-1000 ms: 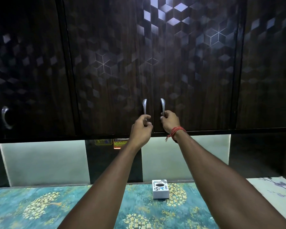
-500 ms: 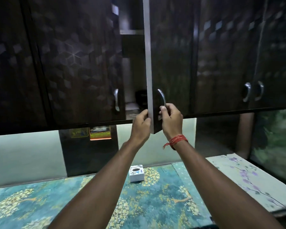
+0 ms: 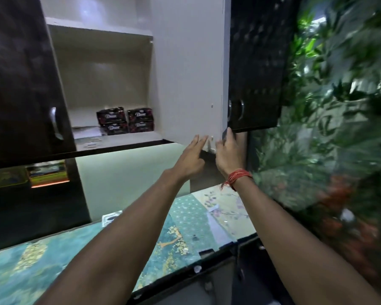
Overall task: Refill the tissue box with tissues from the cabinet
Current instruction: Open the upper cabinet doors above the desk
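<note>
Gripping open door (image 3: 187,69) edge — right hand (image 3: 228,154); left hand (image 3: 190,157) flat beside.

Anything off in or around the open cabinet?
Nothing stands out. Four dark tissue packs sit neatly stacked two by two on the lower shelf; the right door is swung wide, with the right hand at its bottom corner.

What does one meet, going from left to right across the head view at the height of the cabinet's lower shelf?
Closed left door's handle → dark tissue packs on the shelf → white inner face of the open door → left hand → right hand → the next door's handles → green foliage.
</note>
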The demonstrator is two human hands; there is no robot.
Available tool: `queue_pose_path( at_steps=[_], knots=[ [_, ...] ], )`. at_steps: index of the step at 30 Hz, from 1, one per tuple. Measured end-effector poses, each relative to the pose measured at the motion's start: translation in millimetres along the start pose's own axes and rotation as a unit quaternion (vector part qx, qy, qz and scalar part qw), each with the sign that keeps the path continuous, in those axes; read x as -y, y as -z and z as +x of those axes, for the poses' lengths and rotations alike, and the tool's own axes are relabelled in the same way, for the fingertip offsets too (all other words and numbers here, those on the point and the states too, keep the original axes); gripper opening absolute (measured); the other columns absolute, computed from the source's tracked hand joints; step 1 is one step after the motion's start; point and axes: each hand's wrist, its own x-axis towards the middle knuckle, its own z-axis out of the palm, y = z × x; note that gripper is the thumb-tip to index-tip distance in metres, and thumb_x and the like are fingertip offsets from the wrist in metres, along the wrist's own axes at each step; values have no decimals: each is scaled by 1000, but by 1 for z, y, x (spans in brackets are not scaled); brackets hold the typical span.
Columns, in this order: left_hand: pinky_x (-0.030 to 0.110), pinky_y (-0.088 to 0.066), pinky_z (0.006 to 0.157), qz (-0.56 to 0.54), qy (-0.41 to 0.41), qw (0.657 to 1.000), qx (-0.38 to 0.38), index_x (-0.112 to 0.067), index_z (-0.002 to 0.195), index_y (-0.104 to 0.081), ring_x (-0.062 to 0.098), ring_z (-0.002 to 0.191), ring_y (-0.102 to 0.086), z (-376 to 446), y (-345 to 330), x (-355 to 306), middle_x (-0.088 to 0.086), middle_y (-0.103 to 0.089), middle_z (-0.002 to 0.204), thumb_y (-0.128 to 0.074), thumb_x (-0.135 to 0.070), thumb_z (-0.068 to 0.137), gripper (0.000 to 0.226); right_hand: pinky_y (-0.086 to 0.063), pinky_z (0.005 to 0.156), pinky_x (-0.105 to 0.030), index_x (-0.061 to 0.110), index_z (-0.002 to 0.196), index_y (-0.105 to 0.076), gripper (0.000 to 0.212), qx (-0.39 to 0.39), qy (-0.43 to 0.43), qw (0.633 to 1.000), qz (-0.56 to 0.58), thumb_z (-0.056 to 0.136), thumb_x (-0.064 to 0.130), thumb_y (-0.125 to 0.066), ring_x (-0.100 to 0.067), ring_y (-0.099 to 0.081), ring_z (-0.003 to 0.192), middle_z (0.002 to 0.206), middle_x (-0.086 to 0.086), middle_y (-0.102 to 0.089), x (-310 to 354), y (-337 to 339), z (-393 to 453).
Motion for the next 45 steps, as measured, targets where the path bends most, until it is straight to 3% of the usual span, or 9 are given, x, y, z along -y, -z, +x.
queue_pose_path(
  at_steps=[3,6,12,19,25,30,36,41,45],
  knots=[
    [42,-14,124,58,-6,998,33,-23,158,-10,27,154,-6,28,-7,-8,8,3,167,-42,9,85,86,-25,113,-52,16,151,-18,68,63,77,956,-278,89,0,-40,-32,-10,149,164,-6,1,-20,12,5],
    [47,-20,122,101,-8,993,55,-27,158,-6,31,154,-8,49,-15,-5,7,5,167,-42,9,84,89,-23,109,-68,21,151,-16,74,92,74,904,-412,85,-2,-40,-32,5,150,163,0,12,-39,20,14],
    [47,-48,102,114,-27,991,67,-34,156,6,36,150,-24,75,-42,4,3,22,165,-50,12,85,102,-21,109,-69,24,153,-11,79,101,74,878,-462,85,-3,-39,-35,6,149,162,0,17,-66,25,45],
    [48,-52,99,123,-17,992,39,-39,153,16,43,150,-13,92,-69,7,1,35,159,-54,14,85,111,-29,107,-65,24,153,-4,81,98,68,874,-472,86,1,-45,-36,3,149,160,-2,24,-82,19,56],
    [47,-53,96,99,-17,994,42,-35,156,7,43,145,-30,85,-56,3,3,27,163,-53,10,86,102,-27,107,-65,23,153,-8,79,106,56,886,-447,87,4,-47,-36,3,149,161,-3,22,-70,18,48],
    [43,-37,114,33,1,999,28,-28,158,-13,36,150,-22,76,-40,-5,9,7,167,-48,14,86,90,-29,107,-64,22,152,-16,72,93,59,894,-434,88,4,-44,-37,-2,148,163,-1,11,-57,21,36],
    [44,-40,114,-118,21,992,-26,-16,146,-46,28,142,-41,65,-5,13,10,-41,156,-49,10,80,71,-37,101,-58,17,127,-54,49,-91,134,930,-331,81,1,-49,-35,-32,138,153,-9,-36,-20,-12,17],
    [21,-56,71,-273,17,962,-24,-7,108,-66,10,88,-68,37,46,38,1,-71,97,-63,-6,90,18,-36,104,-43,12,123,-61,50,-126,214,958,-144,79,-5,-43,-31,-42,131,139,-9,-54,44,-83,11],
    [44,-59,88,-277,88,948,-131,-1,125,-62,25,98,-70,40,96,116,12,-72,110,-60,6,82,43,-42,103,-35,7,124,-59,42,-41,151,988,2,91,-5,-36,-27,-50,121,126,-10,-61,72,-149,24]
  ],
)
